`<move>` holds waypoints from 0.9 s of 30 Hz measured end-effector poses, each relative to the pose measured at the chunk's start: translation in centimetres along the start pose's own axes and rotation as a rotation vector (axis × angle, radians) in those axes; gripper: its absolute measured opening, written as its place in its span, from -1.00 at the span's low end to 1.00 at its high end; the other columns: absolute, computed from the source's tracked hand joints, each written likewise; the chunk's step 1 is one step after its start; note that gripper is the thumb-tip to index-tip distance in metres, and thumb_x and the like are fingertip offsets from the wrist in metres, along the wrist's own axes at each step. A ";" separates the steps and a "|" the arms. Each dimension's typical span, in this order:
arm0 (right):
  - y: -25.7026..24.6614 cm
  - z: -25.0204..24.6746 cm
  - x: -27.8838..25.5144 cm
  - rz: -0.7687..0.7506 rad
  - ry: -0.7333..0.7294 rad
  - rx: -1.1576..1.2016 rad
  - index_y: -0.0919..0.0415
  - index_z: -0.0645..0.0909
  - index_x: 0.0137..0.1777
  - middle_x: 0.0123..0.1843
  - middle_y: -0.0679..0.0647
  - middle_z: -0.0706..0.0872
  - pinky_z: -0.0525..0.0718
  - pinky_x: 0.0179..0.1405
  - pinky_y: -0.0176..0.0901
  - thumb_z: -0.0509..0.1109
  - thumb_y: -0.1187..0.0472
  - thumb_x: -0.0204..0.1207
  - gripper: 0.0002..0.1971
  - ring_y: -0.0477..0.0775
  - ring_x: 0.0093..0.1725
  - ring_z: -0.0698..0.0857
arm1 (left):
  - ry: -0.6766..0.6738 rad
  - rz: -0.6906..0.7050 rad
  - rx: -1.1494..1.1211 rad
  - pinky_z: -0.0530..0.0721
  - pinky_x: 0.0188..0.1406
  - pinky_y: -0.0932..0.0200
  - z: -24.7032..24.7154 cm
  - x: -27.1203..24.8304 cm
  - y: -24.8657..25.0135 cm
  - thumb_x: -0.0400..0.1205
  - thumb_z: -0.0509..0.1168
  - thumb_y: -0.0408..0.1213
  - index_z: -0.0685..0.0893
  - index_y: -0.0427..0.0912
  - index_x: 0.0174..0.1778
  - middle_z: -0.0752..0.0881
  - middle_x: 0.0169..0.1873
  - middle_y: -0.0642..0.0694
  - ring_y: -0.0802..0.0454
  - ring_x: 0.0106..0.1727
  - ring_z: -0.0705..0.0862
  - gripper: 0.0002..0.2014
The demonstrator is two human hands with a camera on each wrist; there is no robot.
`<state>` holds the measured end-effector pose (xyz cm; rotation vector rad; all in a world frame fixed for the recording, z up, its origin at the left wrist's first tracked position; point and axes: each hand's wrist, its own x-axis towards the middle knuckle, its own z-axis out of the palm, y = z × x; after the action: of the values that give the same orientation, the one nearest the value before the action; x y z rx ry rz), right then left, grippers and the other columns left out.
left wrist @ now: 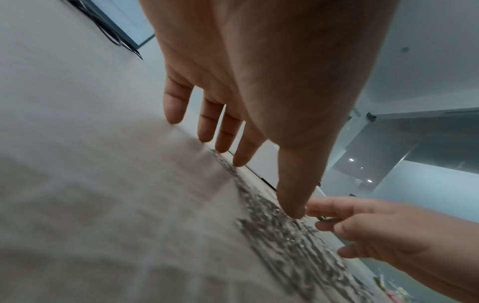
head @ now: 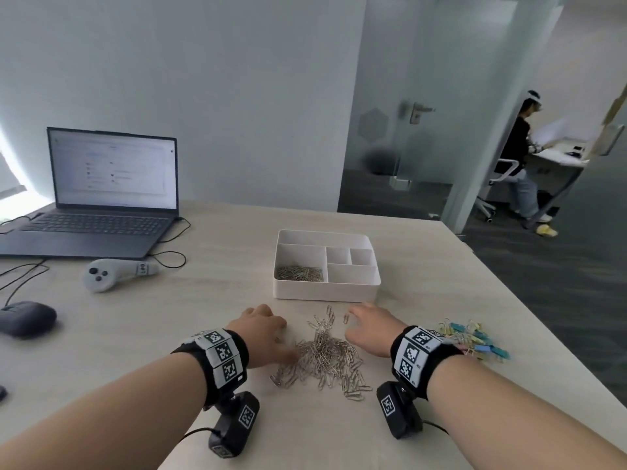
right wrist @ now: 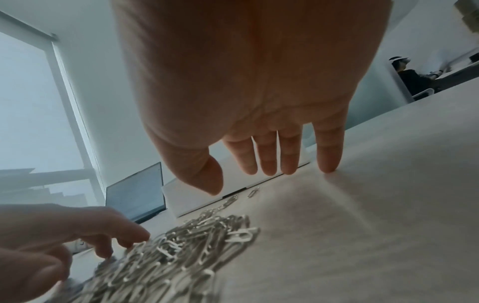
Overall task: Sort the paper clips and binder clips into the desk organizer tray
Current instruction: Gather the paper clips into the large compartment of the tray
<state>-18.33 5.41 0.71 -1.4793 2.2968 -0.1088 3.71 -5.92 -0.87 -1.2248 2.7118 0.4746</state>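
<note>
A heap of silver paper clips lies on the light wooden table, just in front of the white organizer tray. The tray's front-left compartment holds more paper clips; its other compartments look bare. My left hand sits at the heap's left edge with fingers extended, its thumb tip touching the clips. My right hand is at the heap's right, fingers straight, little fingertip on the table, holding nothing. Coloured binder clips lie in a bunch right of my right wrist.
An open laptop stands at the back left, with a white controller, a dark mouse and cables in front of it. The table's right edge runs diagonally past the binder clips. A person works beyond the glass door.
</note>
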 end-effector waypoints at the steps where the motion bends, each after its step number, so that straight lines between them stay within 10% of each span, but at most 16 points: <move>1: -0.2 0.2 0.1 -0.003 -0.019 -0.022 0.09 0.19 0.73 0.73 0.13 0.25 0.30 0.65 0.09 0.23 -0.05 0.51 -0.24 0.21 0.68 0.26 | 0.002 -0.021 0.024 0.43 0.49 -0.14 0.1 -0.1 -0.4 0.31 0.21 0.53 0.43 0.21 0.53 0.39 0.46 0.06 -0.05 0.51 0.35 -0.13; 6: -1.8 1.1 -0.3 -0.158 -0.078 -0.089 0.08 0.06 0.78 0.77 0.12 0.19 0.20 0.70 0.00 0.26 -0.07 0.60 -0.21 0.16 0.73 0.20 | -0.057 -0.047 -0.012 0.03 0.67 -0.20 1.0 -0.4 -1.0 0.26 0.15 0.66 0.12 0.17 0.70 0.04 0.73 -0.01 -0.10 0.74 -0.01 0.11; 11: -2.2 0.8 0.3 -0.190 0.003 0.091 0.00 0.37 0.66 0.57 0.03 0.54 0.54 0.46 -0.08 0.27 0.00 0.60 -0.40 0.01 0.45 0.57 | -0.143 0.002 0.002 -0.27 0.68 -0.20 1.8 -0.7 -1.2 -0.28 -0.13 0.81 -0.18 0.08 0.74 -0.28 0.74 -0.03 -0.06 0.73 -0.33 0.59; 17: -3.0 0.7 2.2 -0.077 0.017 0.060 0.04 0.27 0.71 0.72 0.08 0.32 0.34 0.63 -0.02 0.24 -0.06 0.60 -0.33 0.11 0.65 0.35 | -0.141 0.014 0.034 -0.31 0.68 -0.22 2.1 -0.8 -1.5 0.11 0.36 0.61 -0.27 0.08 0.72 -0.35 0.72 -0.04 -0.08 0.71 -0.41 0.42; 27: -4.4 2.2 1.0 -0.354 -0.075 -0.148 0.01 0.28 0.72 0.74 -0.02 0.28 0.09 0.71 -0.13 0.30 -0.07 0.64 -0.35 0.03 0.72 0.20 | -0.108 0.021 0.045 -0.29 0.68 -0.21 2.7 -0.5 -1.5 0.13 0.35 0.60 -0.26 0.08 0.72 -0.35 0.72 -0.04 -0.06 0.70 -0.41 0.40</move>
<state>-14.10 2.92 -0.39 -1.9206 1.9995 0.0184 5.13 -5.66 -3.62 -1.1271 2.6318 0.4656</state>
